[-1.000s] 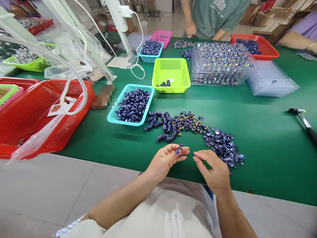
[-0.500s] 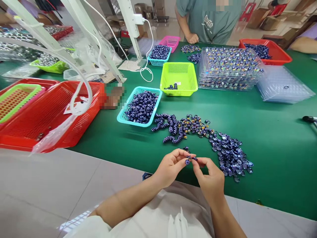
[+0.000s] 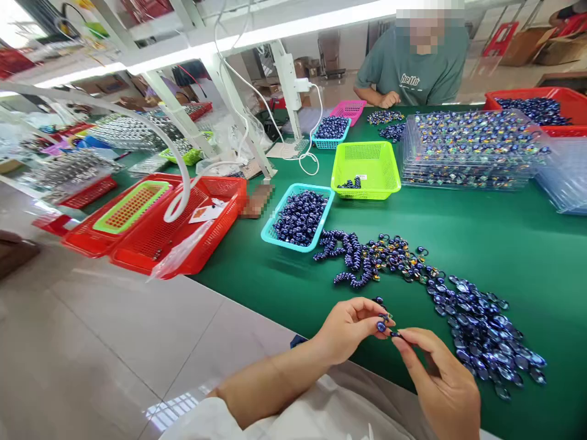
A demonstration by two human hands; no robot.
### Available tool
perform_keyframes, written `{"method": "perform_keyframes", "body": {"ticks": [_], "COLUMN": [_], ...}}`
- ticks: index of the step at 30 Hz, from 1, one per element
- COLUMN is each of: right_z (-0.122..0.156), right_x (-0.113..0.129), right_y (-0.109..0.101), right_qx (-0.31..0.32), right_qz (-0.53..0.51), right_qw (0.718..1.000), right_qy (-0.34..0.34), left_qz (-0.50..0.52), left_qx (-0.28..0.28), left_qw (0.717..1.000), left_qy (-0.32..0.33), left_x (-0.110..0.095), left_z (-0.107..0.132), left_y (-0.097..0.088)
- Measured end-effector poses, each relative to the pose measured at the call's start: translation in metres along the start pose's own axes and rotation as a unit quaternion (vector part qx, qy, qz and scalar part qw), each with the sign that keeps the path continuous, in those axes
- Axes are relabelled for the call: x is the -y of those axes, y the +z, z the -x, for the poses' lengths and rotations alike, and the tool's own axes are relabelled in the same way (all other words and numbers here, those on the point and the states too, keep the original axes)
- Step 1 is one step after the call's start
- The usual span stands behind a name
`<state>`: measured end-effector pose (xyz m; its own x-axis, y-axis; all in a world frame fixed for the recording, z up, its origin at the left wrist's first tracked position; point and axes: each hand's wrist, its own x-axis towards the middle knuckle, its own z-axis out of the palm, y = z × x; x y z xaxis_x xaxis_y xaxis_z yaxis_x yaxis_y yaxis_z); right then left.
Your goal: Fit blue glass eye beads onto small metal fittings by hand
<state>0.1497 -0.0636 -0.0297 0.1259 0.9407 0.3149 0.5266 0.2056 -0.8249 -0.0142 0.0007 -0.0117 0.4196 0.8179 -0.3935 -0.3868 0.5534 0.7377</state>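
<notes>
My left hand (image 3: 348, 330) is closed in a pinch around a small shiny dark-blue ring piece (image 3: 381, 326) with a round end. Close by its fingertips, my right hand (image 3: 443, 370) pinches another small dark piece (image 3: 396, 334), partly hidden by the fingers. Both hands are just above the near edge of the green table. Beyond them lie curved rows of dark-blue rings (image 3: 352, 252) and a heap of rings with orange bits (image 3: 397, 253). Flat glossy blue caps (image 3: 486, 330) spread out to the right of the hands.
A light-blue basket (image 3: 266, 235) full of dark-blue pieces stands beyond the left hand. Behind it is a lime-green basket (image 3: 385, 165) with a few pieces. Stacked clear trays (image 3: 468, 177) stand at back right, red baskets (image 3: 220, 235) at left. A person (image 3: 415, 61) sits opposite.
The view has turned up and to the left, so the table's things appear farther right. My right fingertips are slightly farther from the left ones; both hands keep their pinches.
</notes>
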Motion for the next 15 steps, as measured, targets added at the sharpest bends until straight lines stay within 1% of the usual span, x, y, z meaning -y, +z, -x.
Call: {"method": "perform_keyframes", "body": {"ticks": [3, 5, 7, 10, 15], "right_z": [0.004, 0.004, 0.005, 0.005, 0.003], "right_x": [0.002, 0.003, 0.004, 0.005, 0.009], "right_y": [0.006, 0.01, 0.012, 0.014, 0.016], "right_qx": [0.008, -0.004, -0.019, -0.03, -0.047], "right_qz": [-0.065, -0.1, -0.115, -0.135, -0.199], "right_qw": [0.993, 0.984, 0.977, 0.971, 0.963], "right_qy": [0.102, 0.147, 0.176, 0.194, 0.178], "left_qz": [0.003, 0.006, 0.002, -0.01, -0.031], "left_qx": [-0.013, -0.021, -0.029, -0.042, -0.07], "left_qw": [1.0, 0.999, 0.999, 0.999, 0.996], "left_qy": [0.023, 0.029, 0.031, 0.033, 0.043], "left_x": [0.002, 0.003, 0.003, 0.002, 0.0], "left_z": [0.0, 0.0, 0.001, 0.002, 0.006], "left_y": [0.005, 0.007, 0.007, 0.007, 0.007]}}
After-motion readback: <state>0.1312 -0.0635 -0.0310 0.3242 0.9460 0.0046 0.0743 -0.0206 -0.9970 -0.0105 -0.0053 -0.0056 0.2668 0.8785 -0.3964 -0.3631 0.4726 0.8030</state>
